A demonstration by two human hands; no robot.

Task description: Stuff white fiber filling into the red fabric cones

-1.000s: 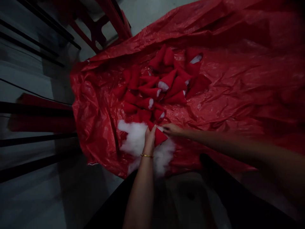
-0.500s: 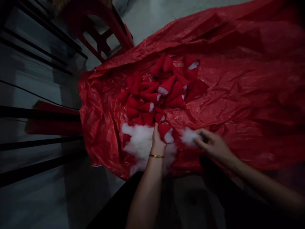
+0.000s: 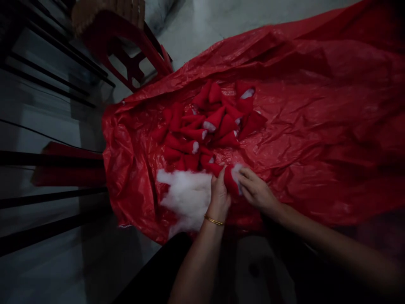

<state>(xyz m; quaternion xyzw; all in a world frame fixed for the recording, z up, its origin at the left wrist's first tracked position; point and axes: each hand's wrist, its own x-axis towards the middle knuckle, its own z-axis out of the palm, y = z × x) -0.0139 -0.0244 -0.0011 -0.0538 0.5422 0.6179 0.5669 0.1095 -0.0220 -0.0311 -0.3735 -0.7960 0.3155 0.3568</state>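
My left hand [image 3: 220, 192], with a gold bangle at its wrist, is wrapped round a red felt cone [image 3: 231, 179] whose open end faces right. At that opening my right hand [image 3: 255, 188] pinches a tuft of white stuffing [image 3: 236, 171], its fingertips against the cone's rim. To the left of my left hand lies a large white clump of stuffing [image 3: 188, 196]. Just beyond it is a pile of red felt cones [image 3: 193, 133], several showing white stuffing at their ends.
A crumpled red plastic sheet [image 3: 300, 139] lies under everything. At the upper left stands a red plastic stool [image 3: 126, 46]. Dark metal bars [image 3: 53, 159] run along the left side over the grey floor [image 3: 202, 21]. My dark-clothed knees are at the bottom.
My right hand has moved left and brought the white tuft to the cone's open end. My left hand has shifted slightly right with the cone. The view has shifted a little.
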